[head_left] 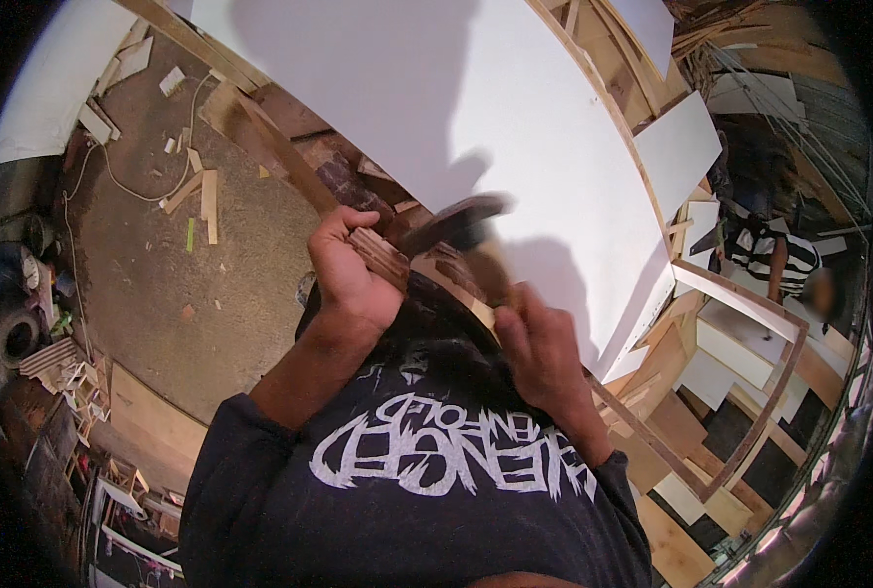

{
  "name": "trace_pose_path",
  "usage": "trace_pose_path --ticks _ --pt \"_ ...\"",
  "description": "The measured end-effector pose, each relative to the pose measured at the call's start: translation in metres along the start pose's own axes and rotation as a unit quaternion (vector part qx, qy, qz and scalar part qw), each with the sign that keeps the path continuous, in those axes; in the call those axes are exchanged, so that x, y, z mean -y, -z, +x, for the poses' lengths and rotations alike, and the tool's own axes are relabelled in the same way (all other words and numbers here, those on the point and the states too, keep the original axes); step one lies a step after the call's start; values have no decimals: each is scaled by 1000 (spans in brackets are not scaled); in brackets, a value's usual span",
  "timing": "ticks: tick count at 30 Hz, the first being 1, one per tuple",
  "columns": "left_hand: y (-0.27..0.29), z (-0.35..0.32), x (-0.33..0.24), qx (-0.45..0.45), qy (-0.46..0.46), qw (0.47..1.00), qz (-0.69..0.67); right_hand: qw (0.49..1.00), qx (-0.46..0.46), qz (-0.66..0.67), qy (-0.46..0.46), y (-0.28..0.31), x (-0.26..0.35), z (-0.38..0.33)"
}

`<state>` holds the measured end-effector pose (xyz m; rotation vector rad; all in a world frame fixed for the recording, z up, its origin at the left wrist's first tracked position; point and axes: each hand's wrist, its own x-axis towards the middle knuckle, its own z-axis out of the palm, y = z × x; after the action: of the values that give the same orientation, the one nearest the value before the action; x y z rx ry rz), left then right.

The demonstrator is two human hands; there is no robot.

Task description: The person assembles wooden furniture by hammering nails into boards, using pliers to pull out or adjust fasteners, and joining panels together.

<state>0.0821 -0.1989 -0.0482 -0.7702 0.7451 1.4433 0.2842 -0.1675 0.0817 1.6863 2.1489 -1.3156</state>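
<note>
White panel (515, 127): smooth, matt laminate face, raw wood edging. Curved strip (456, 294): bare layered plywood, rough-cut edge. Small block (377, 255) in left hand (348, 274): ridged, unfinished wood. Floor (201, 284): rough, dusty concrete with wood offcuts (201, 196). T-shirt (426, 490): dark matt cloth, white print.

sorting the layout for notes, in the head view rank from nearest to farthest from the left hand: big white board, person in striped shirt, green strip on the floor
1. Big white board, just right of the left hand.
2. Green strip, on the floor to its left.
3. Person in striped shirt, far right.
</note>
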Motion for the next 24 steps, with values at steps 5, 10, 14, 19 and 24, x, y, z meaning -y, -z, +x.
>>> trace_pose_path --ticks 5,10,14,19,24 --pt "10 2 -1 11 -13 1000 0 998 -4 44 -33 2 -3 -2" --pt "-2 -6 0 -2 1 1000 -21 999 10 51 -4 -3 -6 -1" --pt "-13 -12 -2 -20 11 999 -26 999 17 28 -5 -7 -1 -2" --pt "-8 -13 -3 -39 -16 999 -4 997 -10 73 -34 -10 -10 -4" --pt "6 -5 -3 14 25 999 -31 996 -11 81 -20 -7 -4 -2"
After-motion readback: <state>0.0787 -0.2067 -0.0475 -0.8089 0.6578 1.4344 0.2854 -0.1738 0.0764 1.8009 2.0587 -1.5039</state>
